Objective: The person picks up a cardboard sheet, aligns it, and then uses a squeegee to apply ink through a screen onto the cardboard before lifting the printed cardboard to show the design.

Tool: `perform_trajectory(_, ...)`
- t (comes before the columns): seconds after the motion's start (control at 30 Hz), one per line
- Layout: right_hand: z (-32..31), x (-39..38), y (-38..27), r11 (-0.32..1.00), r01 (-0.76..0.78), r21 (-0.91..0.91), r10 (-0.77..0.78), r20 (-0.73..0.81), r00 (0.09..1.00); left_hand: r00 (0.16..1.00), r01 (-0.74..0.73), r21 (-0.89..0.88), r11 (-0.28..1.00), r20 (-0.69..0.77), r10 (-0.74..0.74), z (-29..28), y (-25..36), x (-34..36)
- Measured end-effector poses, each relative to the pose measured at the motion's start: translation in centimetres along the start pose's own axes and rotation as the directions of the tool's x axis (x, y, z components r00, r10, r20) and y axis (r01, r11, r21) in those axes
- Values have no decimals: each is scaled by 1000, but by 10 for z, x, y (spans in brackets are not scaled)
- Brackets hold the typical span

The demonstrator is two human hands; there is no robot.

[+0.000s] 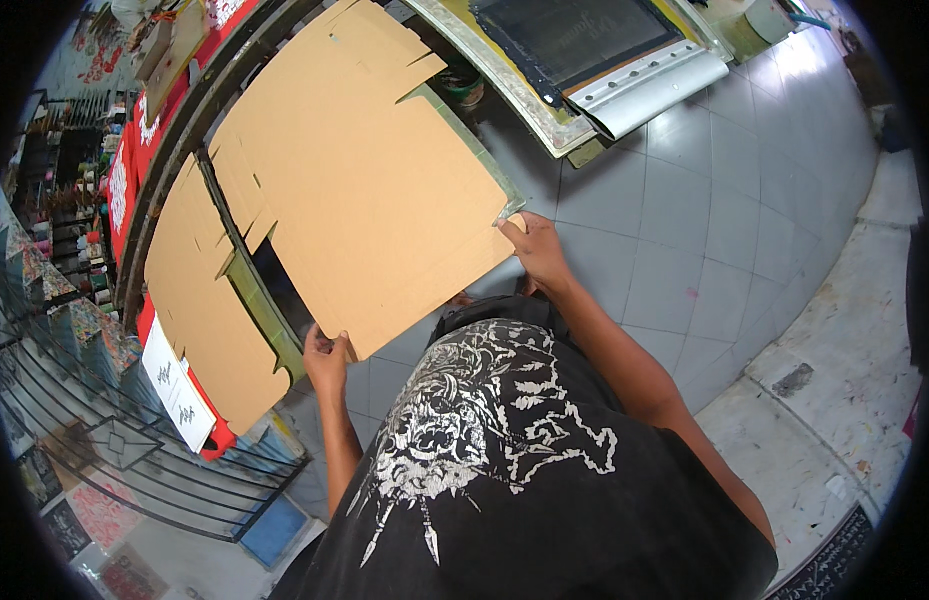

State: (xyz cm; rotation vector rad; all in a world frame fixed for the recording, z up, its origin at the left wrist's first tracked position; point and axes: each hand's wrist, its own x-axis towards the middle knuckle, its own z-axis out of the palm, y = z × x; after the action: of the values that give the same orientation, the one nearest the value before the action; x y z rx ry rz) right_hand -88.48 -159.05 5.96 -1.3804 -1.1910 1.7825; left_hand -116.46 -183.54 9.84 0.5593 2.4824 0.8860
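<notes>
A large tan cardboard sheet (374, 200) with short slits along its edges lies in front of me over a greenish board (464, 130), whose edge shows at the sheet's right side. My left hand (327, 362) grips the near left corner of the sheet, thumb on top and some fingers hidden. At the right corner, my right hand (535, 252) pinches the sheet's edge between thumb and fingers. A second cardboard sheet (199, 300) rests on another greenish board (259, 305) to the left, with a dark gap between the two.
A framed printing screen (584, 40) with a metal clamp bar (649, 90) stands at the far right. Red cloth (216, 440) and a white printed sheet (176, 388) lie beyond the left board. Black metal railings (134, 470) stand at lower left, over grey floor tiles (674, 230).
</notes>
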Motion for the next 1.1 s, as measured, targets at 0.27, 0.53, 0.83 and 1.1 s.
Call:
perform_trajectory(0.27, -6, 8, 11, 987, 20, -157, -12, 55, 998, 999, -35, -55, 998, 8, 36, -1, -28, 7)
perform_trajectory(0.53, -1, 7, 11, 997, 74, -29, -74, 11, 997, 1000, -11, -118, 993, 23, 14, 0, -17, 3)
perform_trajectory(0.83, 1, 14, 27, 998, 55, -5, -55, -5, 998, 999, 21, -51, 998, 46, -19, -1, -9, 2)
perform_trajectory(1.1, 1, 8, 20, 998, 64, 1, -64, -5, 998, 999, -32, -69, 997, 19, 33, 0, -8, 2)
